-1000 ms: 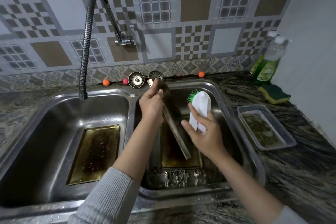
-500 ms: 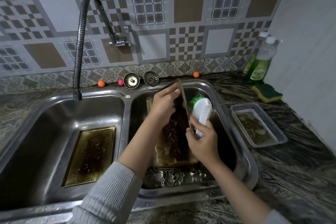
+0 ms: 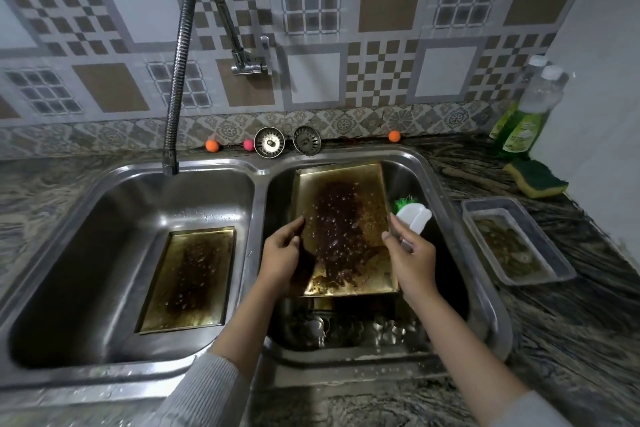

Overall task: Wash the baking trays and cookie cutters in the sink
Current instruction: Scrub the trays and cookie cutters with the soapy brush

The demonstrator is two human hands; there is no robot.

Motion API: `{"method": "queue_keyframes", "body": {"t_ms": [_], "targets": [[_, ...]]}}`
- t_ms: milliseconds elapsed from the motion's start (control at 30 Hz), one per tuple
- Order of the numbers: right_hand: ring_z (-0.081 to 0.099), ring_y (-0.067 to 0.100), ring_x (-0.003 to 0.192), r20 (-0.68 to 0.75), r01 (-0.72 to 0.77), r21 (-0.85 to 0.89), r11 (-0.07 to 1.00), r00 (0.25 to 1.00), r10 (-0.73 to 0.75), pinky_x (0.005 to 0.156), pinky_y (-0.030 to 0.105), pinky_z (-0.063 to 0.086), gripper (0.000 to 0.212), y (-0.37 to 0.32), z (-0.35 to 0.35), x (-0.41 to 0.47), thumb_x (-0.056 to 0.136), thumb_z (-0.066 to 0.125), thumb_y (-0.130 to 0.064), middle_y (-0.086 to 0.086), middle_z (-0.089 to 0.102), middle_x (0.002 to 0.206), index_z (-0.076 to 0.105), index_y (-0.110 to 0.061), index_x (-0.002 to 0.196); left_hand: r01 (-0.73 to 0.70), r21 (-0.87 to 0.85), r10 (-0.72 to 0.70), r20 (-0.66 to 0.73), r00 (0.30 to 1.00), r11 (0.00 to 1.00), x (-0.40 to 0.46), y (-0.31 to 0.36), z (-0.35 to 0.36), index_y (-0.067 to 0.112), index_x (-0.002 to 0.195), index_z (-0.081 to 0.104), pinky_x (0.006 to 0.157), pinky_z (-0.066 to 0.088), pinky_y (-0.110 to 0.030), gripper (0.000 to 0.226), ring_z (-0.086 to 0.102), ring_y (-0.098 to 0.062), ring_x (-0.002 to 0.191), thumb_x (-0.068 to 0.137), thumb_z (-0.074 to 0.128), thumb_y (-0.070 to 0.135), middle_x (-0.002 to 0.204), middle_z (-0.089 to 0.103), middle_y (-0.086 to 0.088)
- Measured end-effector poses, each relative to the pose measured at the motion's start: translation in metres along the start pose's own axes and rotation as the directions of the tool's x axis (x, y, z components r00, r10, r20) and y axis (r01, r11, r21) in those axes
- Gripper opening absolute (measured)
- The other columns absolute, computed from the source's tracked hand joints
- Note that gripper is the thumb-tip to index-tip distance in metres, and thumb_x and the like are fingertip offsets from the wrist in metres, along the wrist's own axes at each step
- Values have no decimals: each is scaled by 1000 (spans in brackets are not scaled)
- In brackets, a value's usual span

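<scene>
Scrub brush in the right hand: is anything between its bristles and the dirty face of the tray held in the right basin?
Nothing visible. The scrub brush sits just off the right edge of the baking tray, whose dirty face is bare; the left hand grips only the tray's left edge.

No text, brand or number can be read anywhere. The two green dish soap bottles [image 3: 523,128] at the back right corner of the worktop [image 3: 571,340] carry labels, but the print on them is too blurred to make out.
</scene>
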State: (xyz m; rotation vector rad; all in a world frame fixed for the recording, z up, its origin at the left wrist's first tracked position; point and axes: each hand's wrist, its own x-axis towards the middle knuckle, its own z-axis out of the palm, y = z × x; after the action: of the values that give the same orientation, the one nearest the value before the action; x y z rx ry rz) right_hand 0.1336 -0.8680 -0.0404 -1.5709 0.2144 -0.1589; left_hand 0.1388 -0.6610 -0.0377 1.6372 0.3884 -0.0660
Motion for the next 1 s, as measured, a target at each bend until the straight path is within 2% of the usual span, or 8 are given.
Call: {"method": "queue_keyframes", "body": {"t_ms": [100, 167, 267, 367, 567, 733, 900, 1000], "targets": [[51, 4, 114, 57, -25, -111, 994, 998, 32, 86, 15, 42, 39, 5, 11, 8, 88, 65, -27, 0, 55, 135, 60, -21, 126, -32, -36, 28, -93, 995, 999, 3, 1, -23, 21, 130, 57, 107, 41, -38, 43, 49, -17, 124, 98, 39, -1, 135, 52, 0], [51, 4, 112, 78, -5, -233, 972, 997, 24, 87, 20, 46, 43, 8, 20, 12, 85, 66, -39, 0, 55, 135, 60, -27, 126, -64, -43, 57, -155, 986, 997, 6, 2, -45, 19, 131, 57, 104, 44, -33, 44, 53, -17, 120, 97, 39, -3, 134, 54, -1], [54, 10, 112, 96, 44, -356, 934, 995, -10, 93, 27, 46, 42, 8, 37, 12, 85, 67, -39, 3, 57, 130, 61, -28, 125, -70, -74, 51, -232, 971, 995, 10, -3, -84, 18, 133, 55, 86, 52, -20, 43, 60, -7, 98, 98, 39, -2, 127, 57, -1], [57, 11, 96, 133, 118, -446, 887, 989, -65, 74, 16, 45, 44, 8, 58, 7, 86, 67, -35, 6, 59, 120, 58, -28, 128, -66, -66, 43, -307, 951, 996, 12, -10, -126, 18, 136, 52, 71, 48, -9, 45, 55, 1, 91, 99, 37, -2, 129, 52, 3], [57, 18, 85, 239, 241, -570, 786, 963, -123, 65, 21, 39, 48, 16, 101, -2, 87, 65, -32, 0, 54, 88, 51, -35, 133, -42, -66, 9, -439, 898, 997, 18, -25, -202, 19, 138, 49, 109, 37, -33, 47, 47, -17, 124, 97, 39, -2, 143, 46, -4], [53, 16, 83, 269, 272, -605, 748, 954, -129, 67, 24, 38, 55, 24, 126, -2, 86, 66, -32, -11, 45, 74, 45, -37, 137, 51, -69, -78, -469, 880, 996, 39, -50, -255, 23, 139, 47, 111, 33, -36, 48, 41, -20, 131, 98, 40, 0, 147, 42, -4], [59, 22, 105, 219, 205, -580, 789, 971, -92, 88, 37, 53, 58, 34, 133, -1, 85, 67, -33, 7, 65, 109, 42, -41, 137, 189, 87, -151, -328, 932, 978, 60, -84, -283, 20, 140, 46, 109, 31, -38, 45, 39, -25, 134, 99, 37, 3, 149, 38, -2], [59, 24, 109, 178, 166, -594, 787, 981, -73, 90, 40, 52, 61, 38, 131, -4, 85, 68, -32, 8, 66, 116, 40, -41, 138, 287, 192, -220, -305, 926, 939, 66, -108, -287, 13, 128, 57, 104, 41, -48, 36, 51, -32, 119, 96, 43, 4, 127, 54, -11]]}}
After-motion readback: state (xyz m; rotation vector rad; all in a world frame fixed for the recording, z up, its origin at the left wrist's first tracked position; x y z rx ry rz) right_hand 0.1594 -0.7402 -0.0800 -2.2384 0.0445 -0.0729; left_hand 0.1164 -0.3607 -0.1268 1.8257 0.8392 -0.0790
